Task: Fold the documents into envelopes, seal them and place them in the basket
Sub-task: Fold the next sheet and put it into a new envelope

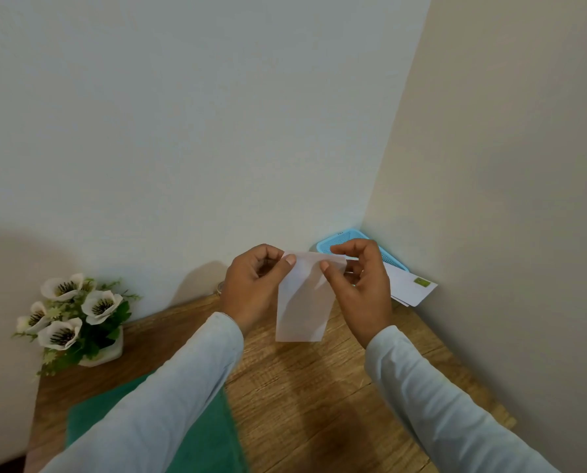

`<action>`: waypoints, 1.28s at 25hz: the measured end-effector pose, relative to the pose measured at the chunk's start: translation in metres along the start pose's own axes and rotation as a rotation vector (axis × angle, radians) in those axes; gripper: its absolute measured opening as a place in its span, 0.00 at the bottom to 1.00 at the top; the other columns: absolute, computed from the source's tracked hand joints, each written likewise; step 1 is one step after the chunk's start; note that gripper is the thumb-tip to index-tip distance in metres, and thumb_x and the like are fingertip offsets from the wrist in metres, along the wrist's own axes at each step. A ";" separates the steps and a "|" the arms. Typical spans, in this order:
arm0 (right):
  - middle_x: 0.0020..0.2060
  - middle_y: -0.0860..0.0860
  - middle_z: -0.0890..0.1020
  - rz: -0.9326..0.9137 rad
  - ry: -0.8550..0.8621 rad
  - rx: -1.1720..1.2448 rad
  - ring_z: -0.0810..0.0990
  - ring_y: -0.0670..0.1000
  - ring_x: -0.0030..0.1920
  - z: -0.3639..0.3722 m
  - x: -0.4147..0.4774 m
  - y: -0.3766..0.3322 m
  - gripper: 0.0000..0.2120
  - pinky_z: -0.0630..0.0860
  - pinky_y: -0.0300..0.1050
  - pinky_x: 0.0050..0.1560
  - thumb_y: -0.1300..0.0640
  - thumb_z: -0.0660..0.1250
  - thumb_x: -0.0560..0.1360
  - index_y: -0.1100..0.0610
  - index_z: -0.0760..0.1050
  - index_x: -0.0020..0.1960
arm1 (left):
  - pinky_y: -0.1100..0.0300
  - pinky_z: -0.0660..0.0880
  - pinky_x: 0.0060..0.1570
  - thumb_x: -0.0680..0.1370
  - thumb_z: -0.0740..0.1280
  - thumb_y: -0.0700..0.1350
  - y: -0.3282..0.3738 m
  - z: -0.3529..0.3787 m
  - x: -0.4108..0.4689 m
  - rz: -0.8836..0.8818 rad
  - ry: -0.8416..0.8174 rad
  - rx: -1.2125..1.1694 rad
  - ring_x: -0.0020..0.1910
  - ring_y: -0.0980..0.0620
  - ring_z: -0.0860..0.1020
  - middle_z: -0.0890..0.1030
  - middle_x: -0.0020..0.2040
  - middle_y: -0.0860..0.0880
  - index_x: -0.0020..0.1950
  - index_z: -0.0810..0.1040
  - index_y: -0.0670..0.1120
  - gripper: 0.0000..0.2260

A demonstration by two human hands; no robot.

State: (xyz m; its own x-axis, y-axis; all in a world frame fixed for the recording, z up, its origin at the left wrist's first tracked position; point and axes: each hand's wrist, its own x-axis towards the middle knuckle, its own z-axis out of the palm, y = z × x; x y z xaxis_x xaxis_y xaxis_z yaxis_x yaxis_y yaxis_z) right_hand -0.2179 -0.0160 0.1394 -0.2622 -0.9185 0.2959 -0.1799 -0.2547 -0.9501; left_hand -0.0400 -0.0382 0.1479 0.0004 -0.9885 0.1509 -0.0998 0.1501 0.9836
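Observation:
A white envelope (302, 302) hangs upright above the wooden table (302, 404), long side vertical. My left hand (251, 288) pinches its top left corner between thumb and fingers. At the top right edge, my right hand (360, 285) pinches the flap. Behind my right hand, a light blue basket (336, 242) sits in the wall corner. White envelopes (411, 288), one with a green mark, stick out of the basket toward the right wall.
A pot of white artificial flowers (73, 319) stands at the table's left edge. A green cloth (210, 438) lies on the near left of the table, partly under my left sleeve. Walls close the table at the back and right.

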 end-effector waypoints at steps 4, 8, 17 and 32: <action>0.54 0.45 0.80 -0.174 0.006 -0.155 0.81 0.47 0.55 -0.003 0.003 0.001 0.11 0.80 0.38 0.50 0.58 0.74 0.77 0.48 0.75 0.54 | 0.67 0.79 0.44 0.79 0.71 0.49 0.003 0.001 0.000 0.031 -0.022 -0.003 0.48 0.55 0.83 0.85 0.47 0.54 0.51 0.82 0.50 0.04; 0.60 0.44 0.78 -0.202 -0.084 -0.237 0.79 0.46 0.59 -0.007 0.004 0.000 0.12 0.80 0.34 0.53 0.54 0.74 0.78 0.46 0.77 0.59 | 0.66 0.78 0.41 0.80 0.70 0.49 0.004 0.001 -0.004 0.052 -0.087 -0.005 0.46 0.53 0.83 0.85 0.46 0.53 0.50 0.82 0.49 0.04; 0.60 0.44 0.79 -0.232 -0.189 -0.306 0.76 0.44 0.63 -0.008 0.004 0.002 0.11 0.80 0.43 0.57 0.53 0.72 0.79 0.47 0.81 0.61 | 0.63 0.80 0.47 0.81 0.69 0.46 -0.003 -0.003 -0.008 0.159 -0.085 0.049 0.54 0.56 0.80 0.82 0.55 0.57 0.60 0.80 0.57 0.10; 0.51 0.42 0.85 0.117 -0.345 -0.203 0.84 0.44 0.52 -0.006 0.004 0.022 0.11 0.81 0.46 0.56 0.55 0.74 0.77 0.49 0.79 0.58 | 0.49 0.83 0.51 0.78 0.73 0.45 -0.022 -0.004 -0.005 -0.178 0.068 -0.203 0.51 0.43 0.84 0.87 0.48 0.49 0.48 0.87 0.48 0.03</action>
State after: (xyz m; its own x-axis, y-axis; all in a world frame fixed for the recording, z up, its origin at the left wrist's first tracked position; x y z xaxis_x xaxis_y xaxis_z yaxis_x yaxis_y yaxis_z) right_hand -0.2289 -0.0231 0.1201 0.0352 -0.9940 0.1040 -0.3600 -0.1096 -0.9265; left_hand -0.0336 -0.0369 0.1259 0.0673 -0.9974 -0.0265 0.1096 -0.0190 0.9938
